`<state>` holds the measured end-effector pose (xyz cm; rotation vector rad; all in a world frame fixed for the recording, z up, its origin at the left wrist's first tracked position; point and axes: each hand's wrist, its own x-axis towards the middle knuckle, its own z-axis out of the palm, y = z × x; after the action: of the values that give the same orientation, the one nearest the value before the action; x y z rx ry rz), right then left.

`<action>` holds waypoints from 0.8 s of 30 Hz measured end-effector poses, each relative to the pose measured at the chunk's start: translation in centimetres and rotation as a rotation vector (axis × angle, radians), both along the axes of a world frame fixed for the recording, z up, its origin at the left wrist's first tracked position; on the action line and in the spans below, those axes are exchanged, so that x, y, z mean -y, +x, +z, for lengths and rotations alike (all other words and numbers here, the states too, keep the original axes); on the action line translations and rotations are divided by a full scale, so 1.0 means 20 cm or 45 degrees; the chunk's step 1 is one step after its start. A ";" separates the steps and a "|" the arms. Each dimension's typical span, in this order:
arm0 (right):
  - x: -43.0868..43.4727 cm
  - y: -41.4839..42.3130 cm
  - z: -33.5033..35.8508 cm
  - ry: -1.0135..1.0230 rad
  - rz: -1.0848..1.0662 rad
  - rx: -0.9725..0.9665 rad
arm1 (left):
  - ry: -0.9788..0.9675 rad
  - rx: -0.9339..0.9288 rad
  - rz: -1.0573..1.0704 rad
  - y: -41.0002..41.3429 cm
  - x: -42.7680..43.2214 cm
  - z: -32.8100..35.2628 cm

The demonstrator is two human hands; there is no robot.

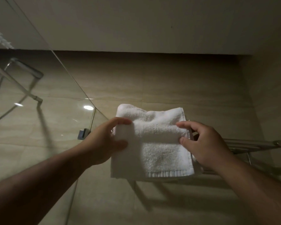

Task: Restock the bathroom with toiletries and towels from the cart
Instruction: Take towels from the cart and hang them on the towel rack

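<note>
A small folded white towel (156, 143) lies over the left end of a chrome wall rack (256, 143), its hemmed edge hanging toward me. My left hand (104, 140) grips the towel's left side, fingers on top and thumb on the front. My right hand (204, 143) pinches the fold at the towel's right side between fingers and thumb. Both arms reach up from below.
A glass shower panel (39, 98) with a metal brace and clamp (82, 133) stands at the left, close to the towel. Beige tiled wall (169, 82) runs behind the rack, with the ceiling above. The rack's bars extend bare to the right.
</note>
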<state>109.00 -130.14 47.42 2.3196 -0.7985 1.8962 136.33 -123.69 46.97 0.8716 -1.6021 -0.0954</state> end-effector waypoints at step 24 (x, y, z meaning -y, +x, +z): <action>0.52 0.14 0.45 0.328 -0.075 0.006 | 0.117 0.235 0.536 -0.01 0.54 0.54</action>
<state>111.71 -140.53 56.45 2.3989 -1.1620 1.8743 136.22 -134.39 57.81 1.3028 -1.5577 0.2161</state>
